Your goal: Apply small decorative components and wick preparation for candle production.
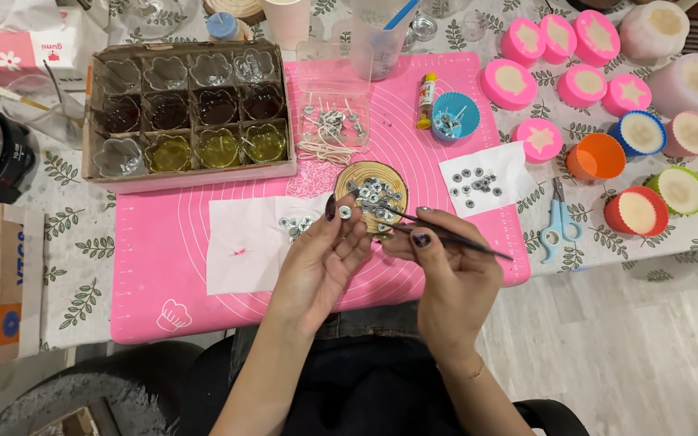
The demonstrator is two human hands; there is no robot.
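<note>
My left hand point(321, 262) pinches a small round metal wick tab point(344, 211) between thumb and fingertips, just in front of a round wooden slice point(353, 179) covered with several such tabs. My right hand point(446, 270) grips thin black tweezers point(446, 236), whose tips point left over the slice's near edge. Both hands hover above the pink silicone mat point(163, 274). More tabs lie on a white paper point(244, 242) under my left hand.
A cardboard tray point(98, 173) of flower-shaped glass cups sits at the back left, a clear box of wicks point(333, 121) beside it. Pink, orange, blue and green candle moulds point(599, 157) crowd the right side, with light blue scissors point(557, 222) and another paper with tabs point(478, 182).
</note>
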